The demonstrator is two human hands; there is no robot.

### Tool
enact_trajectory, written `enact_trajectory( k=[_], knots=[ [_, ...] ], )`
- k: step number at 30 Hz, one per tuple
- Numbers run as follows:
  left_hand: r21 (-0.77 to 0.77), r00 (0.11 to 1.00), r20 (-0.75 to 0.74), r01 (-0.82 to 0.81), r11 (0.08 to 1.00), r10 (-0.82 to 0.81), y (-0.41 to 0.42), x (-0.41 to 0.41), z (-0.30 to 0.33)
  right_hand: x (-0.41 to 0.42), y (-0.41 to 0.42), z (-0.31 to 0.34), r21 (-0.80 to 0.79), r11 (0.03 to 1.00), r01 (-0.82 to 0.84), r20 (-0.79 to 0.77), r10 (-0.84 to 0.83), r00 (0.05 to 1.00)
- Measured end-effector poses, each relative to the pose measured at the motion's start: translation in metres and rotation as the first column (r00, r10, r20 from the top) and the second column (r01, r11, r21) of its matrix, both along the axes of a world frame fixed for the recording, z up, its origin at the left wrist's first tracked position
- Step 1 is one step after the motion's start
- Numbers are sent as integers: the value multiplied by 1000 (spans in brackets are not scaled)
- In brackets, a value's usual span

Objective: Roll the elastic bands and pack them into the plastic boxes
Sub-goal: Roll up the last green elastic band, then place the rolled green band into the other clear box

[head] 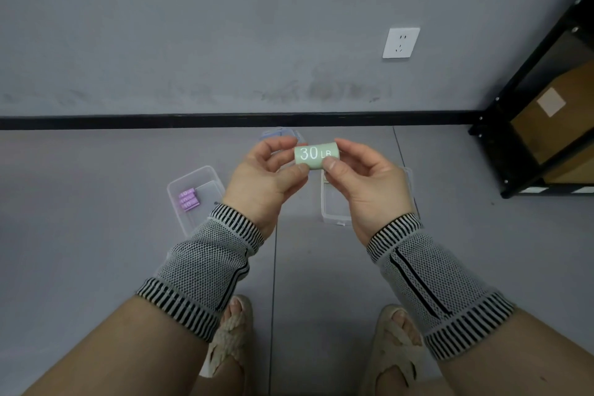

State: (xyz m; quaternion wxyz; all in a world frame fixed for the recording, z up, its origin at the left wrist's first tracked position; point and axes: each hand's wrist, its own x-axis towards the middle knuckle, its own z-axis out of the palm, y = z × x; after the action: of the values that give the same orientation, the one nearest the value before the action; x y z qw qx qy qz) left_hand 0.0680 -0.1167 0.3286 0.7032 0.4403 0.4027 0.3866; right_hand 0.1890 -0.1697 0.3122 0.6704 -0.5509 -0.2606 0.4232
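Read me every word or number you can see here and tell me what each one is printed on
"30 LB": white print on the rolled green elastic band, pinched between the left hand and the right hand.
"10": on the purple rolled bands in the left plastic box; it seems to repeat on each roll, but the print is small and blurred.
The wall socket and the pale label on the cardboard box show no readable text.

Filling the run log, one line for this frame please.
hands: left and right both pinch green band roll marked 30 LB | roll: rolled, not boxed | left box: purple rolls inside
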Motion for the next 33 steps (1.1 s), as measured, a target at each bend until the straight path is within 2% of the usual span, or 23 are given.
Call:
enact_trajectory(
  k=[4,8,15,18,24,28,33],
  knots=[
    [99,993,-116,11,995,1,-1,2,-4,1,1,-2,-6,999,38,46,-37,998],
    [178,972,-226,-29,984,70,-1,7,-9,-5,2,-8,-38,995,89,-36,-90,995],
    [88,976,-159,-137,987,150,-4,27,-10,-1,5,-6,-110,976,189,-147,-204,968],
    [52,977,-132,-160,986,166,-2,40,-8,11,11,2,-107,977,182,-180,-199,963],
    [42,970,-184,-153,987,159,36,69,-12,55,44,1,-155,985,72,-71,-84,994],
    [-22,966,-247,-90,996,81,70,91,-63,84,71,-46,-255,963,83,-3,-87,996],
    [-71,924,-384,-34,997,4,119,117,-188,108,116,-170,-419,901,112,23,-112,993]
  ],
)
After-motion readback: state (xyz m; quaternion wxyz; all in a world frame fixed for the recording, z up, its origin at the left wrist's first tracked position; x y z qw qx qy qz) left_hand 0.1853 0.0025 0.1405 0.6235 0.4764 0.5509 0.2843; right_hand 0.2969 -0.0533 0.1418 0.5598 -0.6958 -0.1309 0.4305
